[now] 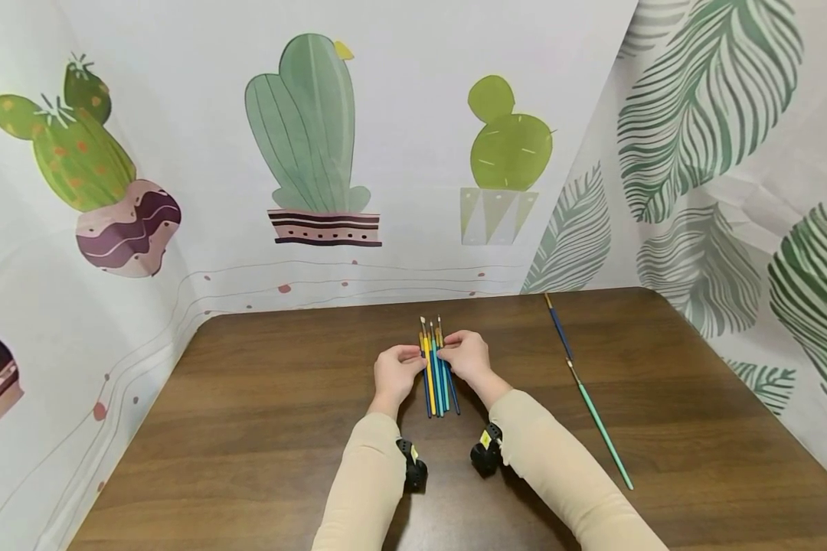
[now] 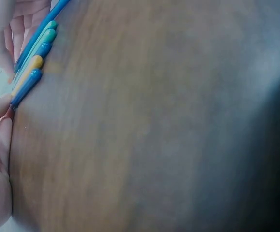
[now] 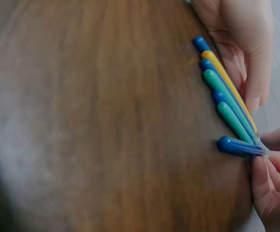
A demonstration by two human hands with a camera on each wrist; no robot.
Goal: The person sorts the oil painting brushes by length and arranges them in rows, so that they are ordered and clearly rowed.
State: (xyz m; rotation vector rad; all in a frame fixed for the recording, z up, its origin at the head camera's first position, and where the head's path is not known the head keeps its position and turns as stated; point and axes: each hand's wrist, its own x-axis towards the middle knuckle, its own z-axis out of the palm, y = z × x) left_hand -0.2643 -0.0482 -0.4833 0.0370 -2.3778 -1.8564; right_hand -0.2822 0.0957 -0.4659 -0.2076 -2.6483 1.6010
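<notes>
Pinched between thumb and fingers at either side, the row of paintbrushes (image 1: 433, 383) lies straight in front of me on the brown table (image 1: 262, 428). My left hand (image 1: 394, 373) nips the left edge, at the outer blue brush (image 2: 27, 86) next to the yellow one; my right hand (image 1: 472, 358) pinches the right edge, at the splayed blue brush (image 3: 239, 146). Flanking them like this, I judge, stops slim round handles from rolling apart. I hold them up toward the bristles, probably so the handle ends can fan out my way; whether the pinched part is lifted, I cannot tell. A dark-blue brush (image 1: 560, 327) and a long green brush (image 1: 599, 425) lie well apart to the right, nearly end to end, perhaps so they don't mix in.
</notes>
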